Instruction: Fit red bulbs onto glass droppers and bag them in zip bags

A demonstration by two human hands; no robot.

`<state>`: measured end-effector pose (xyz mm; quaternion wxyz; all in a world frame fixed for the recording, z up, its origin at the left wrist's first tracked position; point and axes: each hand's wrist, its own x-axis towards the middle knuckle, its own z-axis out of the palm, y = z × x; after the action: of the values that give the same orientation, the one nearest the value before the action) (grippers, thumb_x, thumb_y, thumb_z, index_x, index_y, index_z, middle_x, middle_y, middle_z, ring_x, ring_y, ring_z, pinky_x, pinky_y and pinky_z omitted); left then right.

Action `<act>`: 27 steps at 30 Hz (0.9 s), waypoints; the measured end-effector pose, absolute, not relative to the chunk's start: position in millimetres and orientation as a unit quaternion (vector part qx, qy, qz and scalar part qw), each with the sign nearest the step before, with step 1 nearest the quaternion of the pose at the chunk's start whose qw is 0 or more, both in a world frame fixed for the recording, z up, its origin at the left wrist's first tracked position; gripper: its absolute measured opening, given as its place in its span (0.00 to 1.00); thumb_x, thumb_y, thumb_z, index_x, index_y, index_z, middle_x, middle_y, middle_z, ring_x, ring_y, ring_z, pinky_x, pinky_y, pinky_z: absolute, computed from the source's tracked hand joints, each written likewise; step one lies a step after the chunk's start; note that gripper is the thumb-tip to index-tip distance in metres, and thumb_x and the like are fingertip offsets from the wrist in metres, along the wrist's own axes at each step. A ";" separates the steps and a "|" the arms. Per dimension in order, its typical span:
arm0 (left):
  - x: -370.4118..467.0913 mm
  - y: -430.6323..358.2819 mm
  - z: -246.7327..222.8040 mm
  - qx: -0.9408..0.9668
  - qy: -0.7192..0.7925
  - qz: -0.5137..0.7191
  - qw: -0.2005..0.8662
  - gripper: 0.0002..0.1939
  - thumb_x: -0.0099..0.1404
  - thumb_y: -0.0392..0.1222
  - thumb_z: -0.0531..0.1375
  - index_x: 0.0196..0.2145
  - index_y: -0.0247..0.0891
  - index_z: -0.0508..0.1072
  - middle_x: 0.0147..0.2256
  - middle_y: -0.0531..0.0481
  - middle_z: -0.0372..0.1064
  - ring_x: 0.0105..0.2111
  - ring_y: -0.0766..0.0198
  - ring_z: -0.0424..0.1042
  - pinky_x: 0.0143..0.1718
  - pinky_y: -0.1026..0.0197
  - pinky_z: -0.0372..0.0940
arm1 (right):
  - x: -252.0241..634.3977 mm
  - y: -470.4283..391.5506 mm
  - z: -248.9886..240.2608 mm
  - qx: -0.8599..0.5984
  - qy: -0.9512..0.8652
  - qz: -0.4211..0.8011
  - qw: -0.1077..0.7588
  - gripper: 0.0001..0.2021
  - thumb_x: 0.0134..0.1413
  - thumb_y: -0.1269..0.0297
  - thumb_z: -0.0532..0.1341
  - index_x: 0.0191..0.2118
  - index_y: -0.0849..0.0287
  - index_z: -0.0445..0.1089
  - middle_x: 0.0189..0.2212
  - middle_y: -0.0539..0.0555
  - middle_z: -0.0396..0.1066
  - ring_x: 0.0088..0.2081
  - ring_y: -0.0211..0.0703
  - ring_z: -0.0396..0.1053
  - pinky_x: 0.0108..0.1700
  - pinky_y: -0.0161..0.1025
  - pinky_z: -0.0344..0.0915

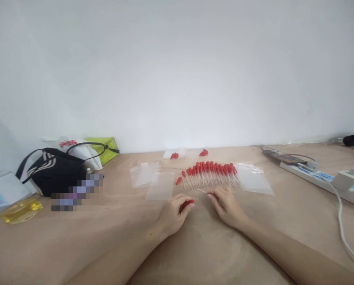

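Observation:
My left hand (174, 213) is closed around a red rubber bulb (190, 202), whose end shows between thumb and fingers. Pinched in my right hand (228, 206) is a thin clear dropper tube (201, 191), pointing left. The two hands are a short way apart, low over the table. Just beyond them lies a row of red-topped droppers (212, 168), their clear stems towards me. A single loose red bulb (178, 181) rests at the row's left end.
Clear plastic bags (160, 186) lie left of the row, another bag (255, 180) right. Red bulbs (174, 156) sit near the wall. A black bag (56, 172) and a yellow liquid pouch (21, 211) are at left. A power strip (322, 178) with cables is at right.

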<state>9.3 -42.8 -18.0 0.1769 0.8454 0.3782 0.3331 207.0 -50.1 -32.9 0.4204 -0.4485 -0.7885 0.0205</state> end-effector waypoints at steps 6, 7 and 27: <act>8.2 -40.7 -20.7 0.841 0.380 0.342 0.174 0.08 0.61 0.40 0.53 0.33 0.35 0.70 0.28 0.50 0.66 0.28 0.66 0.65 0.31 0.65 0.61 | 208.3 -57.3 -32.8 -0.416 -0.828 0.022 0.375 0.08 0.56 0.69 0.47 0.34 0.58 0.62 0.25 0.49 0.65 0.26 0.36 0.61 0.38 0.41 0.51; 7.9 -40.7 -21.2 0.841 0.380 0.345 0.173 0.08 0.61 0.40 0.53 0.33 0.35 0.70 0.28 0.50 0.66 0.28 0.66 0.65 0.31 0.65 0.61 | 208.2 -58.0 -32.4 -0.411 -0.833 0.021 0.369 0.08 0.56 0.69 0.47 0.34 0.58 0.62 0.25 0.50 0.66 0.26 0.36 0.61 0.38 0.41 0.51; 6.1 -39.3 -23.4 0.840 0.357 0.370 0.176 0.08 0.62 0.38 0.52 0.34 0.36 0.70 0.30 0.49 0.67 0.31 0.65 0.67 0.33 0.64 0.62 | 206.5 -61.3 -30.0 -0.377 -0.862 -0.002 0.339 0.09 0.54 0.69 0.49 0.35 0.58 0.66 0.23 0.49 0.67 0.25 0.35 0.61 0.41 0.42 0.49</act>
<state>6.1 -39.3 -23.4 0.1760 0.8395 0.3565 0.3703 206.5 -61.3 -30.0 0.3386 -0.3773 -0.8620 -0.0018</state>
